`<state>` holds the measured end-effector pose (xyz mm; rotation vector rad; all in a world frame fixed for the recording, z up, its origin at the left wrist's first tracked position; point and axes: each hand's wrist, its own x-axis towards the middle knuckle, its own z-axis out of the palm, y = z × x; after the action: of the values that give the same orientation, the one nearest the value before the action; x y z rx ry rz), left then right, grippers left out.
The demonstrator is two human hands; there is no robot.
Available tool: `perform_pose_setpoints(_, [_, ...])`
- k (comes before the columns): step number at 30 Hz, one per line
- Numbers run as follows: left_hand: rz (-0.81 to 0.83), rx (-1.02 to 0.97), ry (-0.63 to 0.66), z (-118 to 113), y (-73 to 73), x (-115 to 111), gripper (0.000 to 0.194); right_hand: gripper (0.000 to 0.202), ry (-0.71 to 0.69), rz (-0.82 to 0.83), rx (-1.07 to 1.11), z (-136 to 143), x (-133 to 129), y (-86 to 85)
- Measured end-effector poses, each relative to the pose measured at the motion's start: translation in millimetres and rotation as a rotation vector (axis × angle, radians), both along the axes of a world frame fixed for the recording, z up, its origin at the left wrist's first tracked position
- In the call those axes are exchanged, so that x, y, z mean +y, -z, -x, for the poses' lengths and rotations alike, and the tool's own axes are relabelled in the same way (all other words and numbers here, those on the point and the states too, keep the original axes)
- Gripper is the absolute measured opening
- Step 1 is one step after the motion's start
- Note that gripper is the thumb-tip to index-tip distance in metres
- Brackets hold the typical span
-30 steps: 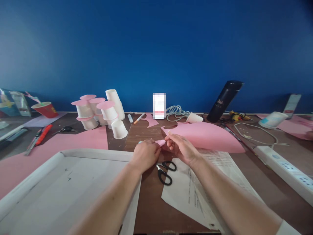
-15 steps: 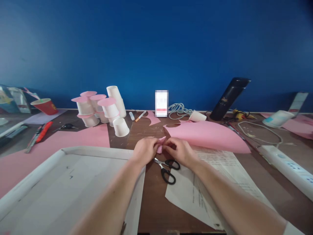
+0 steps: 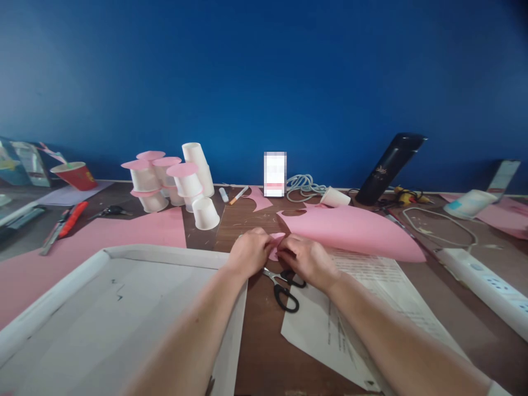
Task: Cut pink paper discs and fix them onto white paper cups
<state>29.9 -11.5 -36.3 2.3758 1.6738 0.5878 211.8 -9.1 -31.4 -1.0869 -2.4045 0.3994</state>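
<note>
Between my two hands is a small piece of pink paper (image 3: 275, 245), pinched from both sides above the table. My left hand (image 3: 251, 252) has its fingers closed on the paper's left side. From the right, my right hand (image 3: 309, 258) grips it with thumb and fingers together; the fingertips partly cover it. Just below the hands lie scissors (image 3: 284, 294) with black handles, their blades slightly apart. A large curled sheet of pink paper (image 3: 350, 231) with cut-out edges rests beyond my right hand.
Paper cups (image 3: 187, 181) with pink discs stand stacked at the back left. A white box lid (image 3: 165, 308) fills the front left. Printed sheets (image 3: 322, 330) lie under my right forearm. A black flask (image 3: 388, 168) and a power strip (image 3: 490, 286) are on the right.
Both hands stay on the small pink paper, which has turned slightly between the fingers. The whole view has shifted a little.
</note>
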Motion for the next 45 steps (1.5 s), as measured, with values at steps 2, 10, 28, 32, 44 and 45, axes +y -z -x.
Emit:
perform_pose_setpoints(2, [0.008,0.000,0.002,0,-0.4,0,0.027,0.013,-0.013,-0.015,-0.035,0,-2,-1.5])
perform_pose_setpoints(10, [0.014,0.014,0.004,2,-1.6,-1,0.030,0.020,0.005,-0.092,-0.220,2,-8,-6.9])
perform_pose_setpoints(28, [-0.028,0.028,-0.025,0,-0.4,-6,0.026,0.018,-0.057,-0.306,-0.488,19,-17,-21.9])
perform_pose_setpoints(32, [-0.029,0.049,-0.019,0,-1.3,-7,0.025,0.020,-0.072,-0.322,-0.524,21,-21,-28.0])
perform_pose_setpoints(44, [-0.050,0.038,-0.006,0,1.3,-7,0.032,0.008,0.031,0.039,-0.204,5,-12,-23.1])
perform_pose_setpoints(45, [-0.054,0.031,-0.005,0,1.7,-7,0.032,0.006,0.052,0.143,-0.127,2,-9,-21.4])
